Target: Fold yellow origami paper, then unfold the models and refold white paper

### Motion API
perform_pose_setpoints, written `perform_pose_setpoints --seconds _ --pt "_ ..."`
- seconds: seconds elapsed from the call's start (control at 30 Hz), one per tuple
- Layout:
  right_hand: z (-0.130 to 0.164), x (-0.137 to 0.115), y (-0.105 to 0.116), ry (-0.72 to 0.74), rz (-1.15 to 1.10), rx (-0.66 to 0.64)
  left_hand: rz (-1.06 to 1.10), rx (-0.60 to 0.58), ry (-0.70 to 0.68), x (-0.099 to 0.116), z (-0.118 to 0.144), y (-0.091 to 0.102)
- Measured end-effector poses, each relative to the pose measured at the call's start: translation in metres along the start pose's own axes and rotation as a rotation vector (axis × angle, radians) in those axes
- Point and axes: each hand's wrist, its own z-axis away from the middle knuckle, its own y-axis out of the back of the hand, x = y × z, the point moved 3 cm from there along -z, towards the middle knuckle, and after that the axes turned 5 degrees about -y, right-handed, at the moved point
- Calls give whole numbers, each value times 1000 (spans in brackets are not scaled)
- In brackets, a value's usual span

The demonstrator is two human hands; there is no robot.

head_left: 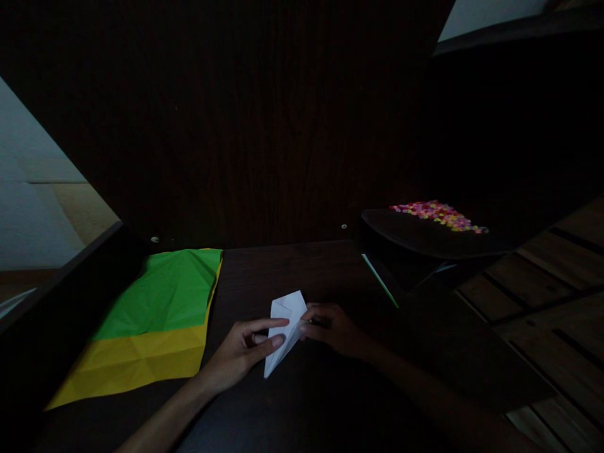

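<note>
A dark wooden table fills the middle of the dim view, and it serves as the landmark here. At its left side lies one large creased green paper sheet, resting on top of one yellow paper sheet whose lower band shows below it. At the table's right far corner sits one dark shallow tray carrying a heap of small pink, yellow and orange pieces, too small to count. One thin green strip lies at the table's right edge just below the tray. Nothing stands between the hands and the paper they hold.

Near the table's front middle is one white folded paper piece, long and tapering to a point toward the person. The left hand is partly curled, its index finger stretched across the paper's left edge and its thumb beneath, pinching the fold. The right hand is loosely closed, its fingertips pressed against the paper's right edge. Both hands touch the same piece.
</note>
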Motion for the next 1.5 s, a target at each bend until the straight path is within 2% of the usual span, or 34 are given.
perform_pose_setpoints --seconds 0.17,0.27,0.47,0.63,0.83,0.93,1.03,1.13,1.3,1.5 --pt "0 5 1 -56 54 124 -2 -14 12 -7 2 -3" --pt "0 9 -1 -58 -10 153 -3 5 26 -12 1 -4" --pt "-1 15 -8 -92 -228 99 26 25 -74 -8 -1 -7" --pt "1 14 -9 -62 -225 56 -79 20 -89 -9 0 -8" --pt "5 11 -15 -92 -249 -33 -235 82 -144 -7 0 -6" --pt "5 9 -19 -103 -315 18 -255 94 -157 -4 0 -7" --pt "4 8 -20 -113 -346 125 -219 55 -133 -2 1 -9" --pt "3 8 -18 -131 -351 167 -198 16 -122 1 2 -10" --pt "1 6 -15 -147 -403 92 -186 62 -188 7 1 -8" --pt "4 5 -21 -174 -446 -30 47 95 -145 0 0 -8"
